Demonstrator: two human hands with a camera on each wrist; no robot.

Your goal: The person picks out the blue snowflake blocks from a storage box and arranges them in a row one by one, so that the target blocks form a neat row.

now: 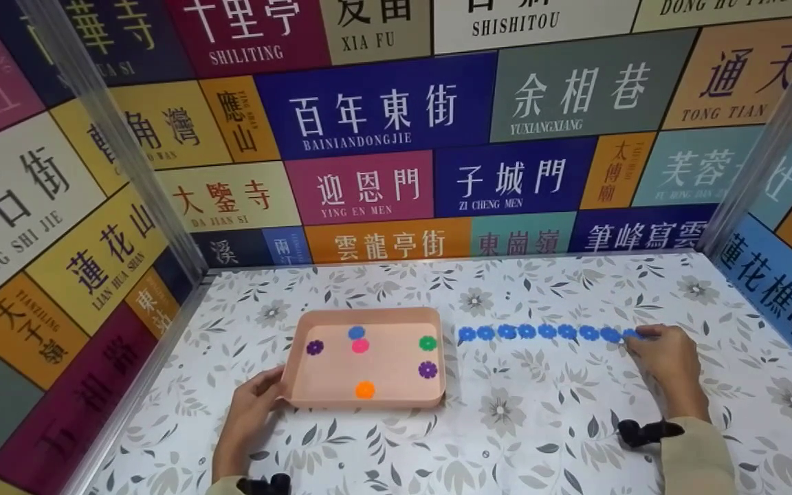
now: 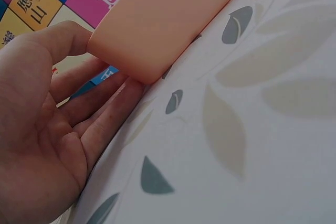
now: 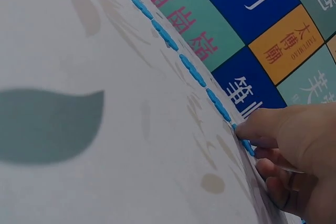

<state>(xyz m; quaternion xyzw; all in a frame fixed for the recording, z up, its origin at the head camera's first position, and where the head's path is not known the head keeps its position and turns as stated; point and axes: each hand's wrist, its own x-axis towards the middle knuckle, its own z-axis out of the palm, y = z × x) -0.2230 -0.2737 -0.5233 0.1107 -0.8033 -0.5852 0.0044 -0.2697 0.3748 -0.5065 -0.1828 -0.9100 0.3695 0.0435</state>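
A pink tray (image 1: 368, 317) stands left of centre on the table, and my left hand (image 1: 253, 405) holds it by its near-left corner. In the left wrist view the thumb meets the rim, with the other fingers low against the outer wall (image 2: 152, 30). To the right runs a row of several blue flower-shaped pieces (image 1: 547, 331). At its right end my right hand (image 1: 671, 357) pinches a blue flower-shaped piece (image 3: 247, 146) between thumb and forefinger, down at the tabletop. The fingers partly hide that piece.
Inside the tray lie purple (image 1: 315, 347), blue (image 1: 356, 332), pink (image 1: 360, 346), green (image 1: 427, 342) and orange (image 1: 365, 390) flower pieces, with a second purple one (image 1: 427, 370). A leaf-patterned cloth (image 1: 437, 454) covers the table. Sign-covered walls (image 1: 375, 110) rise behind and at both sides.
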